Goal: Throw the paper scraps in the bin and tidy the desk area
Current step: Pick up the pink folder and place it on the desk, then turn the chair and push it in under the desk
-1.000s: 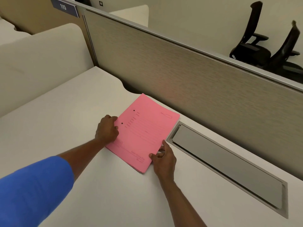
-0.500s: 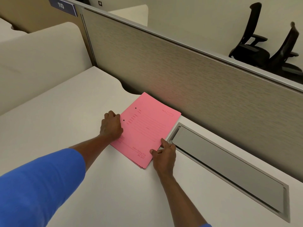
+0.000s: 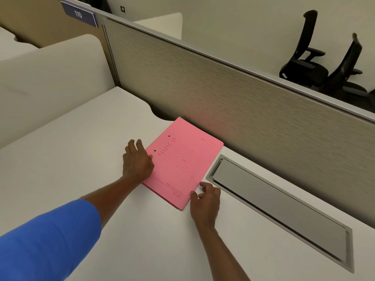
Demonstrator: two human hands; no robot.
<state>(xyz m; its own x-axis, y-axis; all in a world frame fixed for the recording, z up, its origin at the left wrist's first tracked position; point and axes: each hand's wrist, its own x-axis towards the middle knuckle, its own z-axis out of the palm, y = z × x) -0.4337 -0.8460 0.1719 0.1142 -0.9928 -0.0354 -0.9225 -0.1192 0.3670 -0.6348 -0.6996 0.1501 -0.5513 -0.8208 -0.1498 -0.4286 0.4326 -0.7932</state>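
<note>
Tidying step: pink folder (image 3: 183, 162) lying flat on desk (image 3: 71, 159), beside partition. Left hand (image 3: 138, 162) pressing spine edge, fingers spread; right hand (image 3: 206, 201) loosely curled, touching near corner. Next: squaring folder, locating scraps; none visible.

I see soft, even, rather dim indoor light — no glare, only faint shadows under the hands on the desk (image 3: 71, 163). The folder (image 3: 182, 159) casts a pink tint on the partition (image 3: 233, 110). Straight edges bow towards the corners — wide-angle distortion. The chairs (image 3: 316, 63) look slightly soft.
</note>
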